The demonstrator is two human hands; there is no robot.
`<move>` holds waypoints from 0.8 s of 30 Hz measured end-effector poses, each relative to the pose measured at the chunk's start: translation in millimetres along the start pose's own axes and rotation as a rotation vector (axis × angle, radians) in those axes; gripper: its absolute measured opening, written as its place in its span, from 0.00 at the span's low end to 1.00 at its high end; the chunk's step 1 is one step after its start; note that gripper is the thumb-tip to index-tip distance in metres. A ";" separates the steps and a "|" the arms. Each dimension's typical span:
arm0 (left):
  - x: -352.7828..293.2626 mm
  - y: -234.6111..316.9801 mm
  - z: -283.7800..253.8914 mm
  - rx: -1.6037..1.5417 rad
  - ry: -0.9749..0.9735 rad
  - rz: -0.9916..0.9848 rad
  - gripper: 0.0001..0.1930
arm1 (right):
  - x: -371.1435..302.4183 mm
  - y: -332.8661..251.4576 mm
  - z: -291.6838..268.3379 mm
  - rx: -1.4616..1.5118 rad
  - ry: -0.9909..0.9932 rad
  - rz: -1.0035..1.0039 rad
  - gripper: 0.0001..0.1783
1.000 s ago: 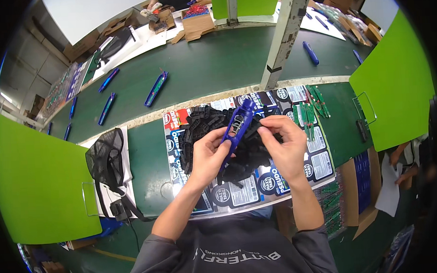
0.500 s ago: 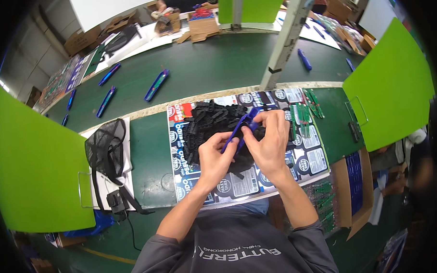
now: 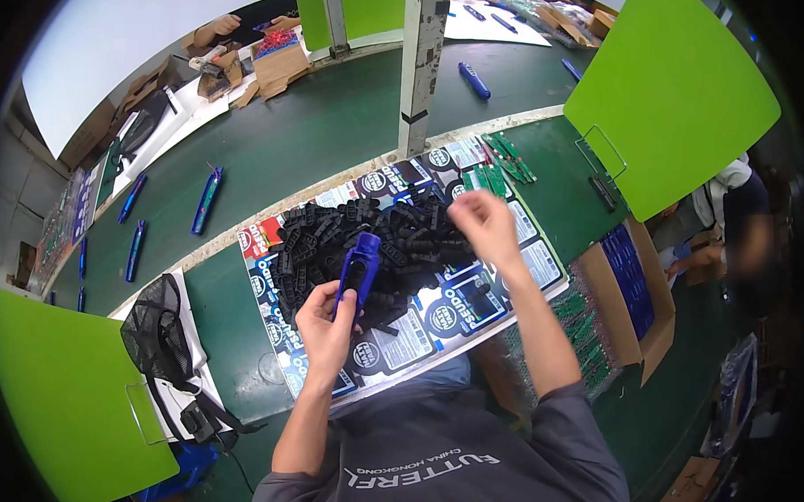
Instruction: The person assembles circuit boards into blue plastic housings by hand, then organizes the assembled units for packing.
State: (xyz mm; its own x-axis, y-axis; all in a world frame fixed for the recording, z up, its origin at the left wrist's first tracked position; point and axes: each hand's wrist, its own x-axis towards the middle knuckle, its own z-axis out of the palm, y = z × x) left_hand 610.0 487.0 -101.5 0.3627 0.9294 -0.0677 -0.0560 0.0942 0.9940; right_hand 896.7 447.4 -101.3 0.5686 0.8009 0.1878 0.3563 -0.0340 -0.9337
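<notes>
My left hand grips a long blue plastic housing by its lower end. The housing is tilted upright, with its hollow side showing and a dark inside. My right hand is raised away from it, over the right part of the sheet beside the green circuit boards. Its fingers are loosely bent and a little blurred, and nothing shows in them. Beneath and around the housing lies a heap of small black plastic parts, spread on a printed sheet.
Blue pieces with green strips lie on the green bench beyond a white post. Green panels stand at both sides. A black mesh bag is at left. At right, a carton holds blue parts beside bagged circuit boards.
Both hands were together on the blue housing. My right hand has let go and moved right toward the circuit boards; my left has shifted left with the housing. The view has turned right.
</notes>
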 end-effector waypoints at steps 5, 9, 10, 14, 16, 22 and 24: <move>0.8 0.6 4.6 -0.049 -0.021 -0.019 0.13 | 66.2 57.6 -24.3 -0.610 0.092 -0.025 0.12; 1.2 -1.5 4.3 -0.036 -0.006 -0.022 0.14 | 87.2 46.1 -8.4 -0.848 -0.023 0.051 0.14; 0.7 0.2 3.6 -0.036 -0.001 -0.020 0.14 | 90.0 41.0 -5.7 -0.935 -0.065 0.086 0.14; -1.4 0.6 1.3 -0.049 -0.021 -0.004 0.13 | 100.4 52.8 -11.8 -0.908 -0.087 0.154 0.14; -1.7 -0.9 -0.3 -0.046 -0.029 -0.003 0.13 | 99.1 48.1 -15.6 -0.924 -0.052 0.117 0.14; 5.6 2.4 0.6 -0.141 -0.010 -0.096 0.13 | 61.2 -50.0 -29.6 -0.477 0.095 -0.126 0.13; 13.5 -1.3 6.5 -0.209 -0.036 -0.116 0.14 | 37.6 -72.2 -32.7 -0.055 0.065 -0.216 0.10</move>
State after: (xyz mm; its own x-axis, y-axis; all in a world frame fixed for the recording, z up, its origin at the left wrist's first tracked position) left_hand 621.0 497.1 -103.1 0.4106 0.8952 -0.1734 -0.2018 0.2746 0.9401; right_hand 916.6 460.4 -16.9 0.5207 0.7531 0.4021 0.5136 0.1000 -0.8522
